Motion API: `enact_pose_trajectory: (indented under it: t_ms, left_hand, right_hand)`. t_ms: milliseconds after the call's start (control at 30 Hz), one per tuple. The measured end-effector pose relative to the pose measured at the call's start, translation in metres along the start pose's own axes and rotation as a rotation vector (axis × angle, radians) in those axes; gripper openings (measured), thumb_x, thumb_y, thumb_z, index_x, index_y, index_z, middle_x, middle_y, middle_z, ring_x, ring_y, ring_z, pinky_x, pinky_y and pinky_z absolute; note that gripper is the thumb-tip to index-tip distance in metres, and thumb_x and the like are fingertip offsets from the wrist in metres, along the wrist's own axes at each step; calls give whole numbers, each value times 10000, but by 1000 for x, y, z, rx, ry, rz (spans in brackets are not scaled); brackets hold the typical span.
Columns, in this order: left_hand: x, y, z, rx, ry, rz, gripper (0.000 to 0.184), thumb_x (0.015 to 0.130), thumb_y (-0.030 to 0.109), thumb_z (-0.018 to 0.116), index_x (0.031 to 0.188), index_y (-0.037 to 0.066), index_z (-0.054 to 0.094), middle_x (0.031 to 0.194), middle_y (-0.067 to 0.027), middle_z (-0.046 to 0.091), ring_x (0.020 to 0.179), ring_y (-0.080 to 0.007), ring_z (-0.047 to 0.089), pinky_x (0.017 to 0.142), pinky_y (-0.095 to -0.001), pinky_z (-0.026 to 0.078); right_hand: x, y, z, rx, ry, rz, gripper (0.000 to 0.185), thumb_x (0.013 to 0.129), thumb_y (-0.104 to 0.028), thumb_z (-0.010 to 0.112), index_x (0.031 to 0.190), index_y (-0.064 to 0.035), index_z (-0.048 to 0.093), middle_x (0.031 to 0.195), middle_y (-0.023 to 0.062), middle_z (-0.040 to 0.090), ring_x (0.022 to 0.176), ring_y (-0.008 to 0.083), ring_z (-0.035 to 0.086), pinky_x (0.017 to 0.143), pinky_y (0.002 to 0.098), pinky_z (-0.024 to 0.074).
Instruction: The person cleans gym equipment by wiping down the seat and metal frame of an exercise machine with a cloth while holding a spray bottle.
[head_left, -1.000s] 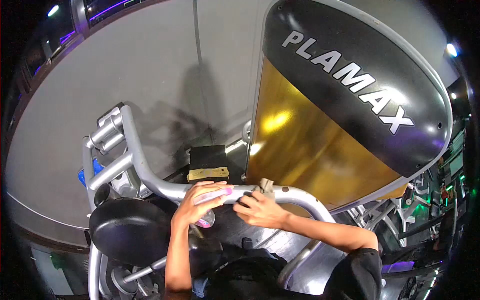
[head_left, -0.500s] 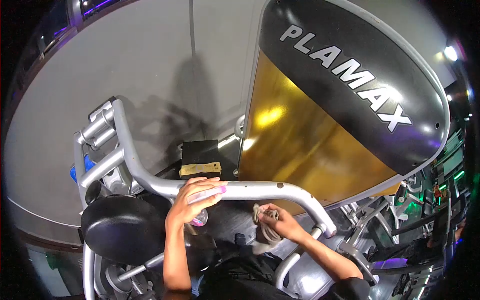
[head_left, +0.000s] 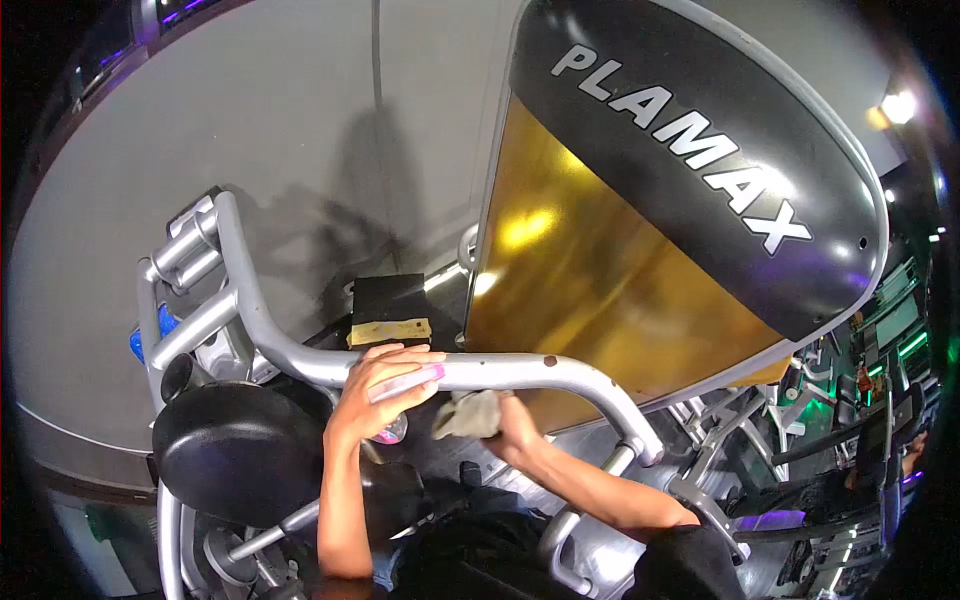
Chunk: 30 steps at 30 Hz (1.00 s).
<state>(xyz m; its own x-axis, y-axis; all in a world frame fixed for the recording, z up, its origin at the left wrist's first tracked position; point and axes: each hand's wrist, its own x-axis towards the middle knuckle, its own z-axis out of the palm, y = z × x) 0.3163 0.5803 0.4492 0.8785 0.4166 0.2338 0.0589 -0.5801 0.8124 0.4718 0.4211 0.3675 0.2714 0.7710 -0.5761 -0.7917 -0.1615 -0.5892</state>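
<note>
My left hand (head_left: 375, 395) is closed around a spray bottle (head_left: 392, 430) right beside the silver bar (head_left: 500, 371) of a gym machine. The bottle's pale head with a pink tip shows between my fingers, and part of its clear body with some pink hangs below the hand. A bunched grey-beige cloth (head_left: 470, 415) is gripped in my right hand (head_left: 515, 428), just under the bar and to the right of the bottle. Dark chipped spots mark the bar's top. The fingertips of my right hand are partly hidden by the cloth.
A round black pad (head_left: 235, 452) sits left of my left arm. Beyond the bar stands a black and gold machine cover (head_left: 600, 270) lettered PLAMAX. A black box-like piece (head_left: 388, 300) with a yellowish strip is near the grey wall. Other gym equipment (head_left: 800, 400) stands at right.
My right hand has swung left with the cloth, closer to the bar and the bottle, and the cloth has spread out somewhat. My left hand keeps its hold; the view has shifted slightly.
</note>
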Motion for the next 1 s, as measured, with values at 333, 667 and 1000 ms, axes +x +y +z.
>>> enact_pose_trajectory:
  t_ms: [333,667,1000]
  left_hand:
    - [-10,-8,4,-52,32,46,317,871,295,684,1086,74,756,1255,-94,685,1322,-247,535,1176,-453,267]
    - [-15,-7,-15,-301,109,-49,392,860,301,665,1069,-25,723,908,-124,730,1033,-277,669,1164,-446,290]
    - [-32,-5,-28,-409,276,-221,404,917,372,635,986,-11,746,732,6,645,575,-53,463,524,-237,337]
  right_hand:
    - [-10,0,-9,-2,-69,-25,349,1013,-201,335,1206,-63,592,1185,110,666,1026,236,663,960,400,522]
    - [-4,11,22,17,-41,103,368,1004,-272,316,1153,-92,600,1176,117,661,1094,273,636,1014,468,473]
    - [-74,-86,38,-152,-242,-234,289,904,-141,537,1176,-54,589,1084,76,648,1026,217,633,945,332,484]
